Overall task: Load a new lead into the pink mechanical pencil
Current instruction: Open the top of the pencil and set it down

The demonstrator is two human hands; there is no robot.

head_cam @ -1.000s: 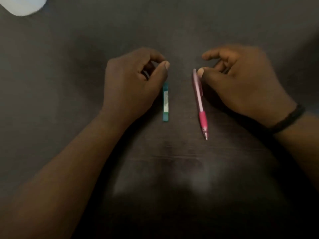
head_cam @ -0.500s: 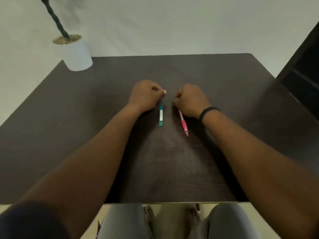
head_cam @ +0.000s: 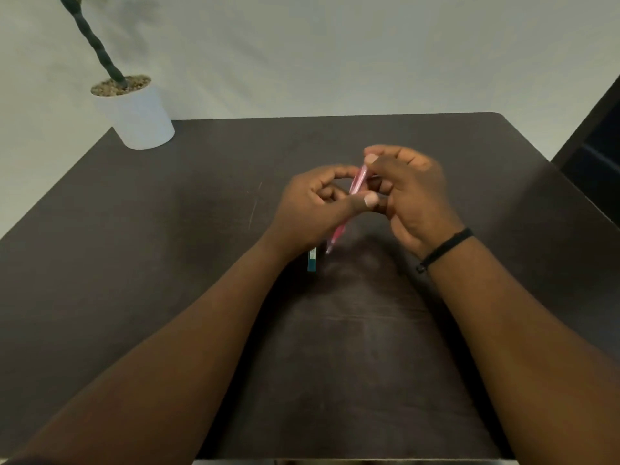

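Observation:
The pink mechanical pencil [head_cam: 356,182] is lifted off the table, tilted, with its tip pointing down toward me. My left hand [head_cam: 315,209] grips its middle between thumb and fingers. My right hand [head_cam: 412,196] pinches the pencil's top end with thumb and forefinger. A black band circles my right wrist. The teal lead case [head_cam: 312,260] lies flat on the dark table [head_cam: 167,229], just under my left wrist, partly hidden by it.
A white pot [head_cam: 134,112] with a twisted plant stem stands at the table's far left corner. A dark cabinet edge [head_cam: 597,129] rises at the far right. A thin scratch [head_cam: 254,206] marks the tabletop left of my hands.
The pencil lay on the table beside the lead case with my hands resting by them. Now both hands have picked the pencil up and hold it above the table. The case stayed put.

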